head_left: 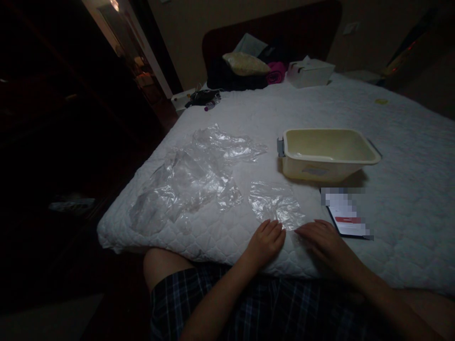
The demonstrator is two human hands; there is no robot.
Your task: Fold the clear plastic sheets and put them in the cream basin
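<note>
A small clear plastic bag [275, 201] lies crinkled on the white quilted bed cover in front of me. My left hand [266, 242] is closed at its near edge, the fingers together and bent over the film. At the bag's near right corner is my right hand [322, 240], its fingertips drawn together on the plastic and its thumb mostly hidden. Left of the bag spreads a heap of larger clear plastic bags [192, 175], loose and wrinkled.
A cream plastic bin [320, 163] with grey side handles stands beyond my right hand. A lit phone [346, 215] lies nearer. Farther back on the bed [256, 111] are a white box [310, 73], a magenta roll [276, 72], a cushion [245, 64] and dark items.
</note>
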